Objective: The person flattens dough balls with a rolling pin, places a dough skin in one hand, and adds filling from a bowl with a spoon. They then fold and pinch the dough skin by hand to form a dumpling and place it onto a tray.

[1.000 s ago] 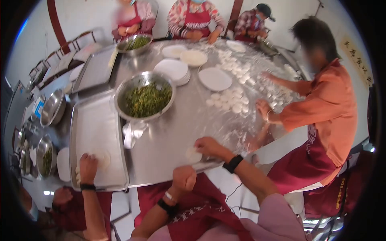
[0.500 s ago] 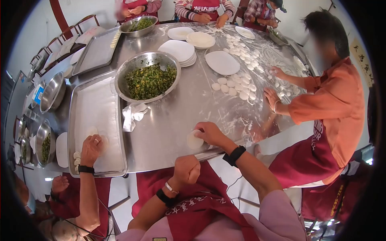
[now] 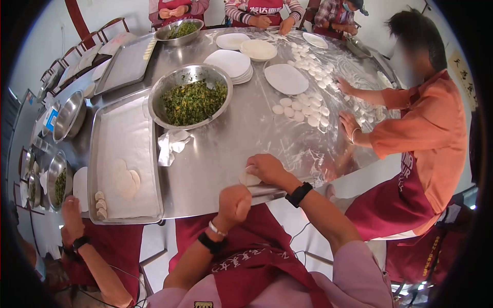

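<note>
My right hand (image 3: 269, 170) pinches a thin, pale round dumpling wrapper (image 3: 248, 179) at the front edge of the steel table. The wrapper hangs tilted, partly covered by my fingers. Just left of it and lower, my left hand (image 3: 235, 206) is closed in a fist above my apron; whatever it may hold is hidden. Beyond them stands a big steel bowl (image 3: 152, 105) with chopped green filling (image 3: 194, 102). To the left, a metal tray (image 3: 119, 138) carries overlapping wrappers (image 3: 126, 180) and a short row of folded dumplings (image 3: 100, 205).
At right, a person in orange (image 3: 426, 123) leans over floured dough rounds (image 3: 303, 109). A neighbour's hand (image 3: 73, 218) is at my left. Stacked white plates (image 3: 229, 64), crumpled white paper (image 3: 173, 146) and another tray (image 3: 125, 65) lie on the table. Other people sit across.
My left fist has risen slightly toward the wrapper, which now tilts under my right hand. The left neighbour's hand has withdrawn from the tray. The person in orange has shifted a hand over the dough.
</note>
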A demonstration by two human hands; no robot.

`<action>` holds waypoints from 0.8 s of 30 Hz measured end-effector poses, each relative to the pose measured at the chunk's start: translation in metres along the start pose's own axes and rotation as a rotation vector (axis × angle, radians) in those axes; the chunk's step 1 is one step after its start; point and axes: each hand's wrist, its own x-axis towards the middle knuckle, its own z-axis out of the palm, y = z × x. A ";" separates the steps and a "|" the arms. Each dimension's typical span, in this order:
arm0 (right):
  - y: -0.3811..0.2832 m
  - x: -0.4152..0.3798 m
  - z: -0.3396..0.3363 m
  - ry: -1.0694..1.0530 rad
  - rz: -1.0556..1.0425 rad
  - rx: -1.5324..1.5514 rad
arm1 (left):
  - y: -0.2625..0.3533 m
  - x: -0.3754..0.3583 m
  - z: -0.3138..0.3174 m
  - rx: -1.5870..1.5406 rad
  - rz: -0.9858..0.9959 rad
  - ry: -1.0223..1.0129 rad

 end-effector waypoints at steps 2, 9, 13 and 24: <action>0.006 -0.003 -0.007 -0.010 -0.001 0.116 | 0.013 -0.008 0.003 -0.022 -0.011 0.000; 0.016 0.003 -0.012 0.006 0.044 -0.015 | -0.022 0.052 0.002 -0.144 -0.258 0.167; 0.004 0.006 -0.010 -0.026 0.021 0.015 | -0.015 0.037 -0.001 -0.082 -0.180 0.116; 0.009 -0.001 -0.021 -0.062 0.041 0.014 | -0.017 0.054 0.001 -0.155 -0.313 0.154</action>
